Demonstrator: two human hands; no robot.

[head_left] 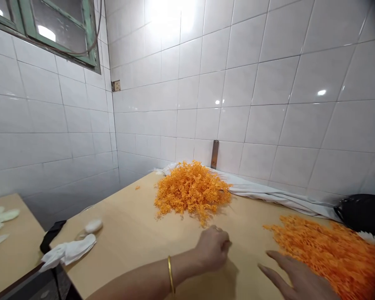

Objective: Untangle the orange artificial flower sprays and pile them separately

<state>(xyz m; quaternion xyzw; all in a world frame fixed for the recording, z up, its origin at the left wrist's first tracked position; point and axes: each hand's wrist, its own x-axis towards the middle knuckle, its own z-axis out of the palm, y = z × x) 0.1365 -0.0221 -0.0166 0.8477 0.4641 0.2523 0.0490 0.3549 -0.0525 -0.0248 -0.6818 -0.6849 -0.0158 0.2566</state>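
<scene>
My left hand [213, 248], with a gold bangle on its wrist, is closed just above the table [128, 246]. Whatever its curled fingers hold, if anything, is hidden. Beyond it rises a heap of loose, branching orange plastic-looking pieces [190, 189]. At the lower right, my right hand [300, 277] has its thumb and a finger stretched apart, with nothing visible between them. It is beside a flatter pile of deeper orange pieces [328, 250]; whether it touches them I cannot tell.
A crumpled white cloth [70, 250] and a pale oval object [93, 226] lie at the table's left. White sheeting [268, 193] runs along the tiled wall. A black bag-like object [365, 212] is at the right. Pale flat pieces [1, 216] rest on another table.
</scene>
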